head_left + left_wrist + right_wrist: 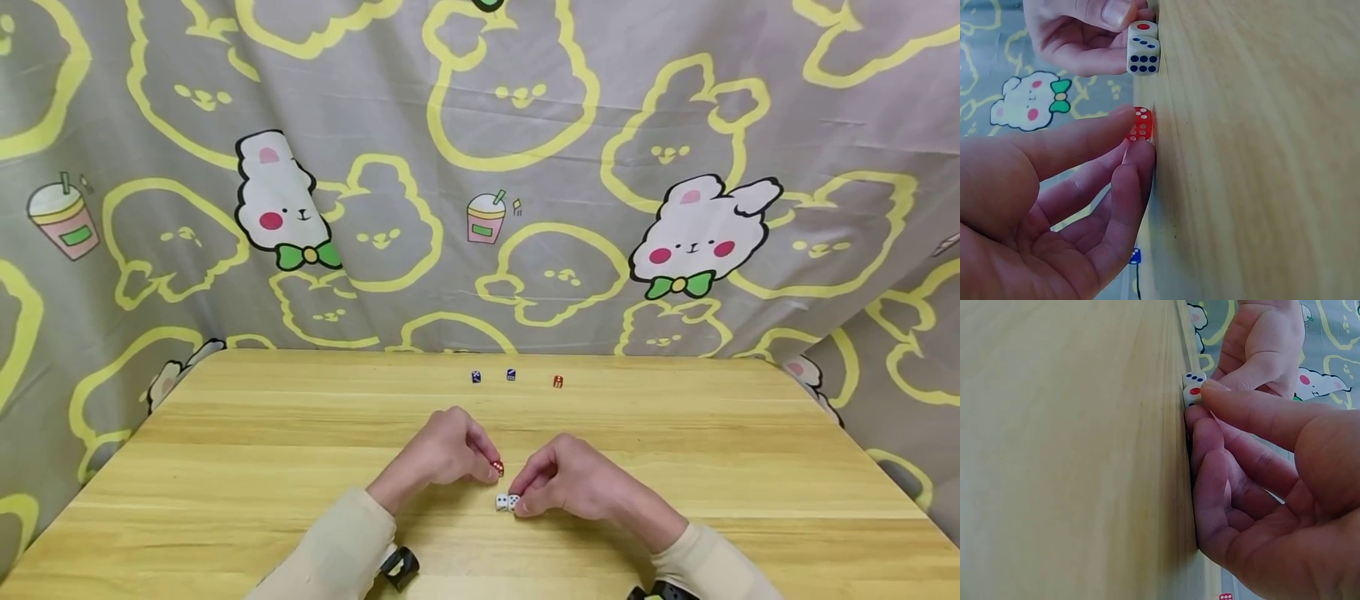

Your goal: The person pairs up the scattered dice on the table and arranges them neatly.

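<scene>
Head view: pinching a red die (498, 468) in the left hand (453, 450), gripping a white die (514, 502) in the right hand (573, 479), butted against a second white die (501, 502). Left wrist view: holding red near the white pair; impossible to tell whether touching the table (1260, 156). Right wrist view: steadying white, apparently lining up; next, probably calling for easing red alongside.

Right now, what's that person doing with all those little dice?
The person's left hand is pinching a red die. Their right hand is pinching one white die, with a second white die right beside it on the wooden table. Farther back, near the table's far edge, two blue dice and another red die sit spread out, with no hand touching them.
</scene>
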Demonstrator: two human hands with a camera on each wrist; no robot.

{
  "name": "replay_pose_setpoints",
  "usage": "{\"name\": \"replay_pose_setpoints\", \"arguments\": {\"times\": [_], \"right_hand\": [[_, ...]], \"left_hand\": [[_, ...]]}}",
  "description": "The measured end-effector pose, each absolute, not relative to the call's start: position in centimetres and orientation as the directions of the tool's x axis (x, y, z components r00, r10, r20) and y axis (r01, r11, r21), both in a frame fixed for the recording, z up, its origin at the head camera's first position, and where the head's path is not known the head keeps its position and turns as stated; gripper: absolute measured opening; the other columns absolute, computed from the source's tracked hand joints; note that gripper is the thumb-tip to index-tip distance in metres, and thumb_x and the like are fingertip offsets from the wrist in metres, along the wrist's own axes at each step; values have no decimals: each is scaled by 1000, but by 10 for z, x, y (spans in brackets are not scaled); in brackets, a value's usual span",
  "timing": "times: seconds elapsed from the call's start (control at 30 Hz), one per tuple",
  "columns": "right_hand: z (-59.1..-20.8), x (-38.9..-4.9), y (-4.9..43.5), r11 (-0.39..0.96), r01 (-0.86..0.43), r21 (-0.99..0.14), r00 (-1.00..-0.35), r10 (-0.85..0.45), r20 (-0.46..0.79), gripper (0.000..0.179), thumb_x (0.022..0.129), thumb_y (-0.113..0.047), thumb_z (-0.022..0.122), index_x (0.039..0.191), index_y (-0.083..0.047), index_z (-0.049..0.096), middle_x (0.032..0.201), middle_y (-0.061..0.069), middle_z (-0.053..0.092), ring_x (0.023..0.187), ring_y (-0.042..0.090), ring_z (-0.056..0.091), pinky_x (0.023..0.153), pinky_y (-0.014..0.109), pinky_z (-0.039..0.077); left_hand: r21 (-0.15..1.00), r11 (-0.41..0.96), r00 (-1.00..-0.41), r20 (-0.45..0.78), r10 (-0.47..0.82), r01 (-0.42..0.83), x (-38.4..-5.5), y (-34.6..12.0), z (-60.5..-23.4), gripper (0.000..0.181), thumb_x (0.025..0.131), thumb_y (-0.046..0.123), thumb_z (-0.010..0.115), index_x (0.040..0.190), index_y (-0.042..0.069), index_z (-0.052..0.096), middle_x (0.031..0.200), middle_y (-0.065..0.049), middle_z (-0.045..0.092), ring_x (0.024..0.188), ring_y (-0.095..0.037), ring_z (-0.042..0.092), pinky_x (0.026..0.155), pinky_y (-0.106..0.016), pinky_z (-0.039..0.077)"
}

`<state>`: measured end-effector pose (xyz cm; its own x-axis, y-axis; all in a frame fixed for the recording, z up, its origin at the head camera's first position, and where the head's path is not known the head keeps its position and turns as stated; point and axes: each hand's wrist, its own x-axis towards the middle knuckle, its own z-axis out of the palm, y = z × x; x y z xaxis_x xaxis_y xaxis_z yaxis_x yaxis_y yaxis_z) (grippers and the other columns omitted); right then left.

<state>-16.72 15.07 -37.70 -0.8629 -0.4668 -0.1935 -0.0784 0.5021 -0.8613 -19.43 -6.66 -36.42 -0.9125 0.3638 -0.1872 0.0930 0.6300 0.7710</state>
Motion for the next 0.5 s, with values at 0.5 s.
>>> {"name": "replay_pose_setpoints", "arguments": {"times": [0.5], "right_hand": [[-378, -169, 152, 486, -69, -871, -858, -474, -197, 14, 80, -9, 92, 91, -10, 84, 80, 3, 79, 72, 10, 62, 59, 19, 44]], "left_hand": [[778, 622, -908, -195, 370, 86, -195, -66, -365, 15, 78, 2, 91, 83, 12, 81, 74, 1, 78, 70, -12, 67, 71, -26, 49]]}}
